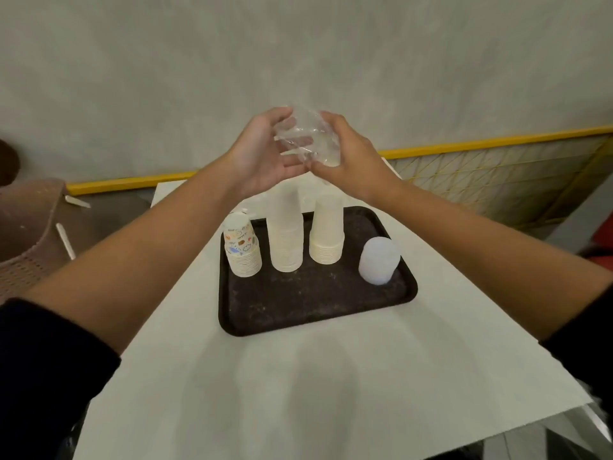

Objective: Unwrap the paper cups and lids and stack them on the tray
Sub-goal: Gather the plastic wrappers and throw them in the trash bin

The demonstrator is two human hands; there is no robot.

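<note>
Fingers of left hand [262,154] and right hand [348,161] curl round crumpled clear wrapper [305,137], above the tray's [298,310] far edge. Cup stacks [286,240] and lids [378,257] stand unwrapped on tray. I judge unwrapping done; next: discard wrapper away from the stacks.

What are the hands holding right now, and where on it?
Crumpled clear plastic wrapper, held from opposite sides by the left hand and right hand.

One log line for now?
left hand, right hand: hold crumpled clear plastic wrap | black tray: three paper cup stacks, white lid stack
</note>
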